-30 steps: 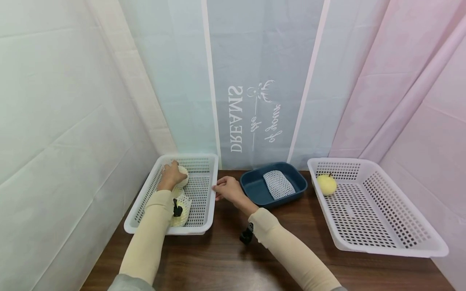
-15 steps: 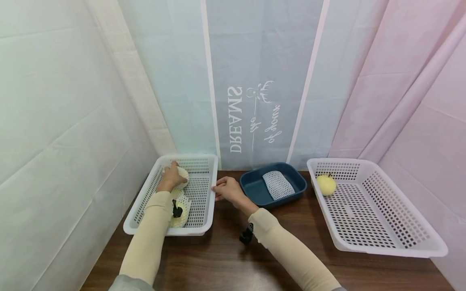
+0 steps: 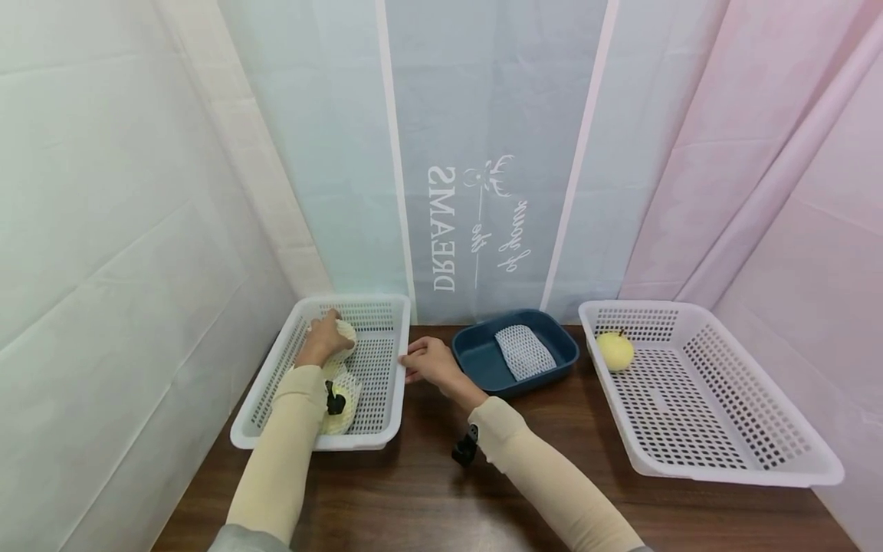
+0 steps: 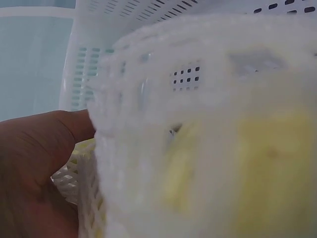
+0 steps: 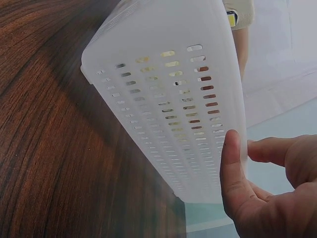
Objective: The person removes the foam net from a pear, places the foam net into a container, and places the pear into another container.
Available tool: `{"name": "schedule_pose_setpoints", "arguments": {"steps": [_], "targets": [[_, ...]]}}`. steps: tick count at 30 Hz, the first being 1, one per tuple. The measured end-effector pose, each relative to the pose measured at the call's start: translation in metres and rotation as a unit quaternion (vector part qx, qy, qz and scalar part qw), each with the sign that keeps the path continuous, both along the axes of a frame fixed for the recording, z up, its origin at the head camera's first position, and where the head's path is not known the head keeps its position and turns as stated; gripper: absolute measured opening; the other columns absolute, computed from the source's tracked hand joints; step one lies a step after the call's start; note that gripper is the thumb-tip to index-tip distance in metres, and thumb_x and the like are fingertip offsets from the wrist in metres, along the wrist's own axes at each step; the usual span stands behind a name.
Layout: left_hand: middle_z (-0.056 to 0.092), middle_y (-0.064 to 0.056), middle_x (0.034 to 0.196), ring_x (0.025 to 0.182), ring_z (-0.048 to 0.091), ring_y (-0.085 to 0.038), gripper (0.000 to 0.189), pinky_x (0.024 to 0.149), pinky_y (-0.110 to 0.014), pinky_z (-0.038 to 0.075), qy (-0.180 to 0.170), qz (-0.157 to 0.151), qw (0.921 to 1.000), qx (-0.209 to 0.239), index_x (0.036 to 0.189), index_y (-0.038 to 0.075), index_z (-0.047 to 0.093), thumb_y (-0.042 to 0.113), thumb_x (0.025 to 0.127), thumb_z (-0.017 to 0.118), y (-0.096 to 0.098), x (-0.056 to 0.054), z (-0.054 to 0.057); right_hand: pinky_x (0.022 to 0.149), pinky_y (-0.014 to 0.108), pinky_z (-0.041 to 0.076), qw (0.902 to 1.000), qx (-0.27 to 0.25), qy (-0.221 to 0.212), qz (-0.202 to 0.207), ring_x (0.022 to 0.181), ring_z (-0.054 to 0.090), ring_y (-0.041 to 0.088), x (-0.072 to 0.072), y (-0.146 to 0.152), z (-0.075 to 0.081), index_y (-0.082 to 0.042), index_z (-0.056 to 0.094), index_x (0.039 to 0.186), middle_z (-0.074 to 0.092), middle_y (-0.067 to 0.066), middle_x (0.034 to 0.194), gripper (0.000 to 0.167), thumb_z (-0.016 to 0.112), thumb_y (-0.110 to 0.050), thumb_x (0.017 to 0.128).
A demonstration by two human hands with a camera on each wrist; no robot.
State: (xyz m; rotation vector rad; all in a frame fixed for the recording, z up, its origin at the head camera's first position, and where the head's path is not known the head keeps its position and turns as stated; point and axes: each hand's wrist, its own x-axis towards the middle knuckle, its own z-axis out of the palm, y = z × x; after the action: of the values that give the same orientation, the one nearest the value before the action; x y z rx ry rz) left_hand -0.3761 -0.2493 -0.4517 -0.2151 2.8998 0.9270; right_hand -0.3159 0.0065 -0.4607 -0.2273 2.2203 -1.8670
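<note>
Inside the left white plastic basket [image 3: 378, 383], my left hand [image 3: 320, 340] grips a pale yellow fruit in a white foam net [image 3: 347, 334] near the far left corner. The hand hides much of that fruit. Nearer to me, partly under the left wrist, lies another yellow fruit in a foam net [image 3: 347, 406]; its netting [image 4: 143, 168] fills much of the left wrist view. My right hand [image 3: 434, 362] pinches the basket's right rim, thumb and fingers on either side of the edge [image 5: 237, 84].
A dark blue tray [image 3: 483, 372] stands right of the basket with a white foam net [image 3: 526, 353] in it. Farther right, a larger white basket [image 3: 690, 414] holds a bare yellow fruit [image 3: 615, 351] with a stem. Fabric walls enclose the brown wooden table [image 3: 414, 491].
The whole head view has shifted very slightly. Both hands keep their places, the left on the netted fruit and the right on the basket rim.
</note>
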Motion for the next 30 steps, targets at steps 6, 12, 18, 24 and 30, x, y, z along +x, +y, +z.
{"name": "schedule_pose_setpoints", "arguments": {"steps": [6, 12, 18, 24, 30], "targets": [[0.040, -0.038, 0.148, 0.134, 0.045, -0.056, 0.073, 0.104, -0.065, 0.048, 0.007, -0.004, 1.0000, 0.000, 0.154, 0.003, 0.038, 0.017, 0.094, 0.077, -0.0017, -0.0012, -0.0007, 0.074, 0.042, 0.066, 1.0000, -0.007, -0.004, 0.004, 0.072, 0.074, 0.018, 0.0006, 0.0001, 0.0006, 0.012, 0.061, 0.126, 0.076, 0.023, 0.106, 0.036, 0.073, -0.008, 0.099], [0.039, -0.037, 0.149, 0.134, 0.046, -0.057, 0.073, 0.103, -0.066, 0.048, 0.016, -0.010, 0.9998, 0.003, 0.155, 0.004, 0.038, 0.019, 0.095, 0.077, -0.0012, 0.0006, 0.0013, 0.077, 0.045, 0.066, 0.9999, -0.007, -0.009, 0.005, 0.071, 0.074, 0.017, 0.0008, 0.0001, 0.0032, 0.013, 0.061, 0.127, 0.076, 0.023, 0.105, 0.036, 0.072, -0.007, 0.100], [0.038, -0.036, 0.151, 0.134, 0.046, -0.056, 0.075, 0.103, -0.066, 0.048, 0.016, -0.010, 0.9998, 0.011, 0.157, 0.005, 0.038, 0.020, 0.094, 0.078, -0.0012, 0.0022, 0.0010, 0.068, 0.036, 0.065, 0.9999, -0.007, -0.008, 0.004, 0.072, 0.074, 0.018, 0.0029, 0.0000, 0.0028, 0.015, 0.059, 0.129, 0.076, 0.023, 0.104, 0.039, 0.072, -0.007, 0.099], [0.039, -0.035, 0.150, 0.131, 0.049, -0.053, 0.075, 0.102, -0.063, 0.050, 0.029, -0.021, 0.9993, 0.010, 0.157, 0.005, 0.038, 0.022, 0.095, 0.077, -0.0024, 0.0003, 0.0027, 0.070, 0.038, 0.066, 0.9999, -0.006, -0.011, 0.001, 0.071, 0.074, 0.018, 0.0024, 0.0000, 0.0034, 0.015, 0.060, 0.128, 0.076, 0.023, 0.104, 0.038, 0.072, -0.007, 0.099], [0.040, -0.036, 0.150, 0.130, 0.049, -0.053, 0.071, 0.100, -0.063, 0.050, 0.040, -0.030, 0.9987, 0.005, 0.153, 0.004, 0.040, 0.023, 0.095, 0.076, -0.0032, -0.0032, 0.0051, 0.067, 0.035, 0.065, 0.9999, -0.004, -0.011, 0.001, 0.071, 0.074, 0.018, 0.0016, -0.0004, 0.0045, 0.012, 0.061, 0.125, 0.076, 0.023, 0.104, 0.034, 0.073, -0.006, 0.099]]}}
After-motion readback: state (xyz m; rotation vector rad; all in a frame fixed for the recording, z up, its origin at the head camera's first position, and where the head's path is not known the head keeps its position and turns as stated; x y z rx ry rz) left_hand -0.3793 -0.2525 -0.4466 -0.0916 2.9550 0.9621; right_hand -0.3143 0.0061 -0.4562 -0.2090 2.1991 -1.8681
